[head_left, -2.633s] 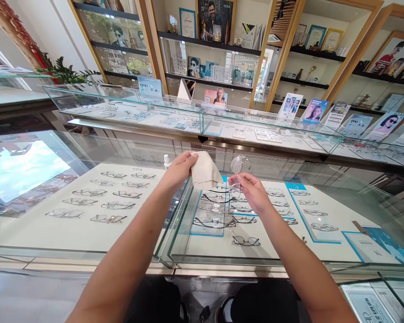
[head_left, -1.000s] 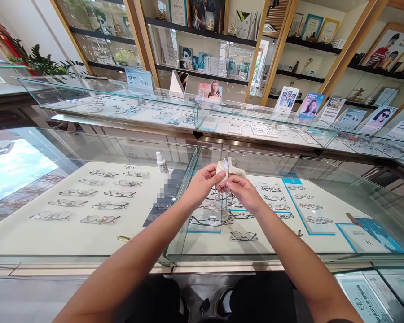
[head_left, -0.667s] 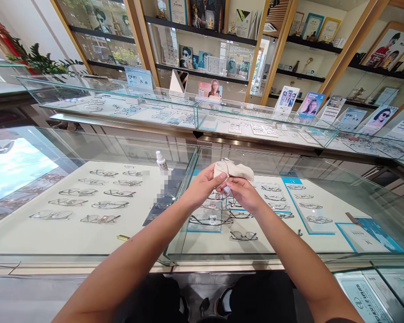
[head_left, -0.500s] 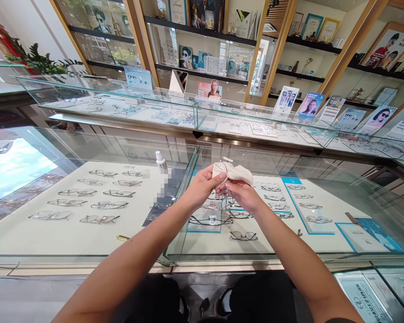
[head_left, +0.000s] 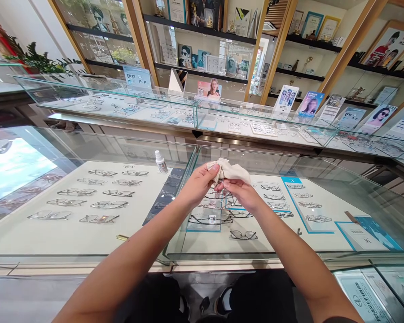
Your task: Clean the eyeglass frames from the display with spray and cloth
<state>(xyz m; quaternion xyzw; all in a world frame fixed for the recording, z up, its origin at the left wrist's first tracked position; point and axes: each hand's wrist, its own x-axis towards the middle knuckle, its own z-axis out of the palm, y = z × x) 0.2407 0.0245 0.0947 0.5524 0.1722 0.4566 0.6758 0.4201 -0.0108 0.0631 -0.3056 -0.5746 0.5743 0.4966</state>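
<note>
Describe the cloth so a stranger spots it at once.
Start at the near glass counter. Over it, find the left hand and right hand close together. Between them is the cloth: crumpled, cream fabric, unlike the glasses laid out below.

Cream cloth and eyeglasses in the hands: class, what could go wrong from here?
The cream cloth hides most of the eyeglasses, so pressure might bend them unseen. A slip could drop them onto the glass showcase below. The left hand might knock over the white bottle standing nearby.
</note>
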